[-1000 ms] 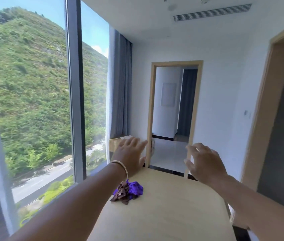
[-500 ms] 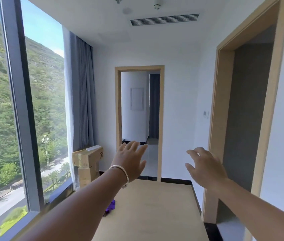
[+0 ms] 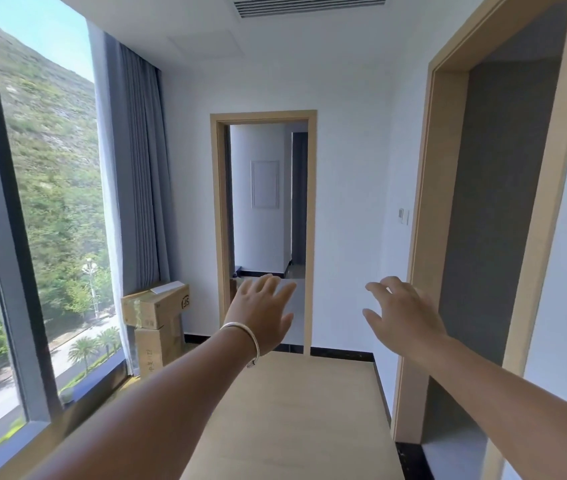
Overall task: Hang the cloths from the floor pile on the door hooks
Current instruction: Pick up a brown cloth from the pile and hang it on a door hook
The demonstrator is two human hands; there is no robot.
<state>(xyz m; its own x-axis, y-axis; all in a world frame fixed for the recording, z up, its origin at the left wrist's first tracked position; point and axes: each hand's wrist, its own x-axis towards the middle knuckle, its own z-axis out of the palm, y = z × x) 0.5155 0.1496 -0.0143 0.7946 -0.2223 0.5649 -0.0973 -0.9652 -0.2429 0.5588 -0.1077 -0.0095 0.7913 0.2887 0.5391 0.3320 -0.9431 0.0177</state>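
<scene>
Head view: left hand (image 3: 262, 315) raised ahead at arm's length, fingers straight and loosely spread, holding nothing; silver bangle (image 3: 245, 336) round the wrist just behind them. Right hand (image 3: 402, 315) raised alongside and well apart from the left, fingers spread and slightly bent at the tips, thumb out to the side, likewise holding nothing. Below and short of both sets of fingertips, a pale wooden tabletop (image 3: 296, 417). Beyond the left fingertips, an open doorway (image 3: 264, 233) with a light wood frame, leading to another room. To the left of the left fingers, two stacked cardboard boxes (image 3: 157, 323) against a grey curtain (image 3: 133, 168), and past those a tall window (image 3: 32, 202) onto a green hillside. To the right of the right fingers, a second wood-framed opening (image 3: 497, 209) with a grey wall inside; a small wall switch (image 3: 403, 216) between the two openings.

No cloths, no floor pile and no door hooks anywhere in sight; no door leaf visible either, only frames. Whereabouts of the cloths: cannot tell from this view.

Judged from that: nothing visibly hung, nothing in hand, so the task reads as at its very start or between trips. Left to do, by this showing: find the pile, pick up a cloth, find the hooks, hang each piece.
</scene>
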